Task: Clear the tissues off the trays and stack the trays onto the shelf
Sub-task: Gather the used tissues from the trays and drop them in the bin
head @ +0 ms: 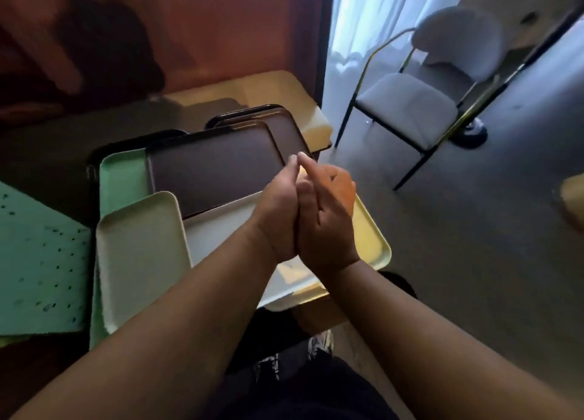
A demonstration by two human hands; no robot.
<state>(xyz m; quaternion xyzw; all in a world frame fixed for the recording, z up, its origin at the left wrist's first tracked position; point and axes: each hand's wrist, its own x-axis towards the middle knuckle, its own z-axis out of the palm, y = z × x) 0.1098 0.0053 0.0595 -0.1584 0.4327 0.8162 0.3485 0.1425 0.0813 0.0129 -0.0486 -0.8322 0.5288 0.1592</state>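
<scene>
Several trays lie overlapping on a low table. A dark brown tray sits in the middle, and a second dark tray lies behind it. A green tray shows at the left, a cream tray rests at the front left, and a pale yellow tray sticks out to the right. My left hand and my right hand are pressed palm to palm above the trays, fingers pointing away, holding nothing. No tissue is visible on the trays.
A grey padded chair with a dark metal frame stands on the grey floor to the right. A green dotted sheet lies at the left. A reddish wall rises behind the table, and a white curtain hangs at the back right.
</scene>
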